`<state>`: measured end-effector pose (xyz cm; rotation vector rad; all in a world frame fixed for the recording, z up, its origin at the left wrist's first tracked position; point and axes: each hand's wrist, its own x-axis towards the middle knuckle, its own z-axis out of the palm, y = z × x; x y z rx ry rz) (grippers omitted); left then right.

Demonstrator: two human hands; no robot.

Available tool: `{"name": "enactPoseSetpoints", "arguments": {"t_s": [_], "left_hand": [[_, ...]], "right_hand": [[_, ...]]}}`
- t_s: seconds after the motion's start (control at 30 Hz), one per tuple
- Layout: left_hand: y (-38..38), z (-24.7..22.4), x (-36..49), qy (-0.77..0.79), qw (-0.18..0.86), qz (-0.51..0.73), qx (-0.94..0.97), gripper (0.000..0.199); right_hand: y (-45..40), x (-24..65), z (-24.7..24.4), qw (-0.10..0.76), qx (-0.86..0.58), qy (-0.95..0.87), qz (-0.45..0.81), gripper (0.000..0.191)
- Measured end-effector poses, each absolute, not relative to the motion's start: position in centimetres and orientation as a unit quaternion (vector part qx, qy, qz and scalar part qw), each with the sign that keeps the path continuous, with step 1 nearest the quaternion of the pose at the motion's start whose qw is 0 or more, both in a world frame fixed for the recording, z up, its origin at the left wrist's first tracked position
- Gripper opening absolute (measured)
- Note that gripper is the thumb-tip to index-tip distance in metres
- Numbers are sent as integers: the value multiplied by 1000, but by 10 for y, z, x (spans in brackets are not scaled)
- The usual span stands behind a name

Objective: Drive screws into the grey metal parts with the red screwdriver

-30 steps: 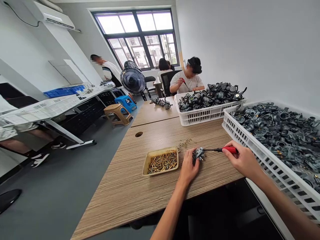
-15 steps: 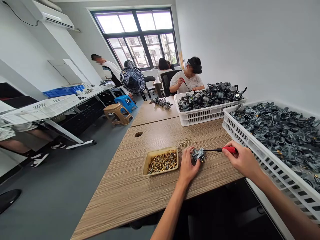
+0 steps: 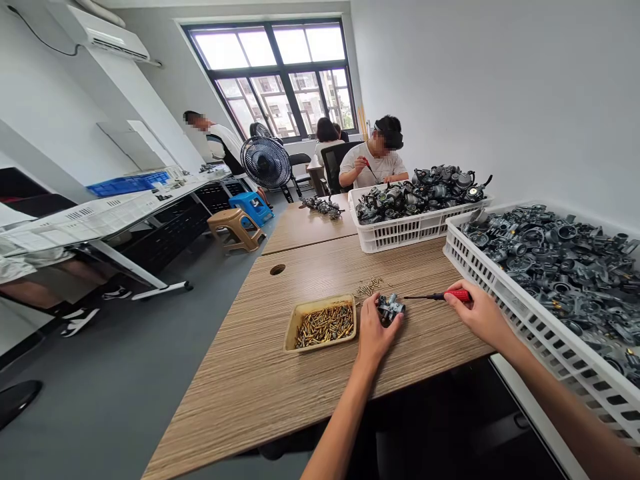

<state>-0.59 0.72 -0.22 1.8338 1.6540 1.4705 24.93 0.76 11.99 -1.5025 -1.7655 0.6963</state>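
My left hand [image 3: 375, 331] grips a small grey metal carburetor body [image 3: 391, 307] between thumb and fingers, low over the wooden table. My right hand [image 3: 483, 316] is closed round the red handle of a screwdriver [image 3: 457, 294]. Its dark shaft points left, and the tip is close to the carburetor body but looks apart from it. Left of my left hand stands a shallow cream tub [image 3: 289, 333] full of small brass-coloured parts. Behind the carburetor body lies a loose pile of similar brass pieces [image 3: 369, 287].
At right, a white crate [image 3: 505, 283] heaped with grey metal castings borders the table [image 3: 240, 373]. Another white crate [image 3: 395, 235] of carburetors stands farther back, near a co-worker [image 3: 375, 163] holding a red screwdriver. More carburetors [image 3: 323, 207] lie at the far left.
The carburetor body has turned in my left hand and shifted slightly left. The screwdriver tip, earlier at the body, has come away from it.
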Motion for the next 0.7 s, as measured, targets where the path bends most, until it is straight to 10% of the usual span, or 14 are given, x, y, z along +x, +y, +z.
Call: {"name": "enactPoseSetpoints", "arguments": {"t_s": [0.7], "left_hand": [[1, 10, -11, 473, 227, 449, 723, 71]], "right_hand": [[37, 272, 77, 307, -509, -580, 558, 57]]}}
